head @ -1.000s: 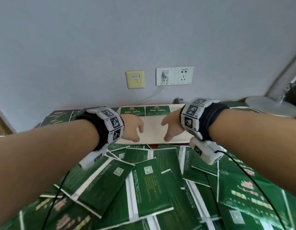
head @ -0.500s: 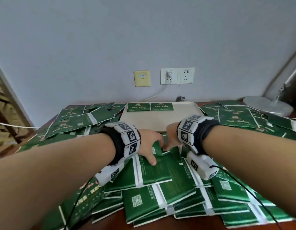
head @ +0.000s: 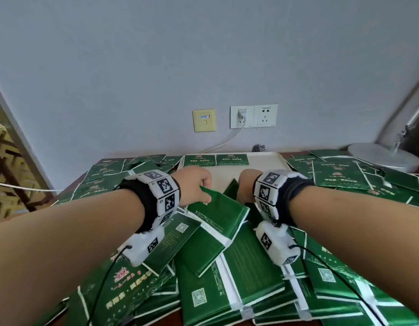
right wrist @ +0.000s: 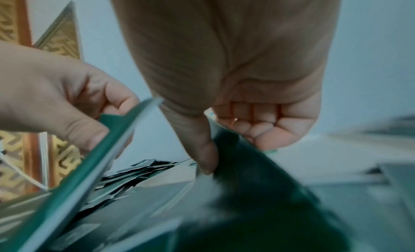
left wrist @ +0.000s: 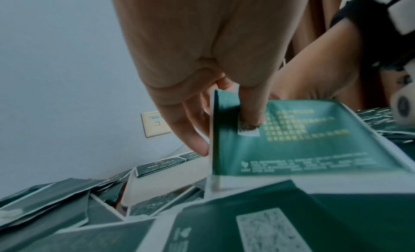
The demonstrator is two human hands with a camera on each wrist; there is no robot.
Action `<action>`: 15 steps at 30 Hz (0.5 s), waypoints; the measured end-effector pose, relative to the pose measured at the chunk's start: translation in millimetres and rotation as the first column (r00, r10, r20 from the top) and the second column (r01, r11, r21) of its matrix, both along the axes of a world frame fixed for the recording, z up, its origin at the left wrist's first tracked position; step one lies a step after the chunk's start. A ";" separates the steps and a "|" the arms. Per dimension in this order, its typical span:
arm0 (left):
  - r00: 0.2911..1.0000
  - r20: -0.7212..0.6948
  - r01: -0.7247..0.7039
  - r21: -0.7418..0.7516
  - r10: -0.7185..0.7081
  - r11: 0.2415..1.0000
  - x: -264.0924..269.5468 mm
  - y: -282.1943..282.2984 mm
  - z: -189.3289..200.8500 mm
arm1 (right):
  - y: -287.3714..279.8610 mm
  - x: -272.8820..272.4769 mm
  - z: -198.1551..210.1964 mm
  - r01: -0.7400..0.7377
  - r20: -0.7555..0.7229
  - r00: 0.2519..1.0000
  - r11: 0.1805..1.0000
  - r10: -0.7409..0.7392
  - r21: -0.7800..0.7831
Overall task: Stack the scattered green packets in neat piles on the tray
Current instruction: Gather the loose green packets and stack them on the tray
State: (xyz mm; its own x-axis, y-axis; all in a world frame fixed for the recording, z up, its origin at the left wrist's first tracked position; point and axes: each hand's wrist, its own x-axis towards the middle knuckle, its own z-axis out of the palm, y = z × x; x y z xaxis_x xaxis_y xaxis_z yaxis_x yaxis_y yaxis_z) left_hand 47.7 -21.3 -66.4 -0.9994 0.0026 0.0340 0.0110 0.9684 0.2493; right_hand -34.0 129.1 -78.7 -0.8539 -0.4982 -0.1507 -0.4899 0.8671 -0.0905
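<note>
Many green packets [head: 246,274] lie scattered over the table in front of a cream tray [head: 269,161]. Two green packets [head: 215,160] lie side by side at the tray's far edge. My left hand [head: 199,187] pinches the corner of a green packet [head: 217,215], thumb on its printed face [left wrist: 292,137] and fingers behind; it is lifted off the heap. My right hand [head: 245,188] pinches a second, darker packet [head: 232,188] between thumb and curled fingers [right wrist: 265,124]; that packet [right wrist: 258,181] tilts steeply, its far end hidden behind my wrist.
A lamp's round metal base [head: 383,157] stands at the back right. A plug and white cable [head: 227,140] run from the wall sockets [head: 253,116] down behind the tray. A gold lattice panel [head: 6,175] borders the left. Packets cover both sides of the tray.
Both hands came back from the tray to the heap and each took hold of a packet. The two packets are now raised off the pile.
</note>
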 end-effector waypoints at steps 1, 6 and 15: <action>1.000 -0.014 -0.007 0.008 0.007 1.000 0.2 -1.2 0.8 | 3.8 -3.1 4.4 0.008 -0.038 0.999 1.000 -0.008 -0.008; 0.998 -0.067 -0.020 0.022 0.022 1.000 0.2 -2.8 1.5 | 13.8 -14.9 34.2 0.066 -0.145 0.986 0.991 -0.082 -0.116; 0.970 0.192 0.162 -0.057 -0.148 0.985 8.1 11.5 -10.1 | 21.0 -10.3 21.6 -0.041 0.112 0.994 0.960 0.010 0.275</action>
State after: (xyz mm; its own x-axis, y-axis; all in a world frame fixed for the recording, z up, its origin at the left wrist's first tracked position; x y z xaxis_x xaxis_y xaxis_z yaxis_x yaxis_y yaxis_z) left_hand 55.8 -9.8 -76.5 -0.9752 0.1539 -0.1588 0.1226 0.9739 0.1908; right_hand -44.3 150.1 -57.2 -0.8122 -0.4452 -0.3770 -0.5128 0.8530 0.0973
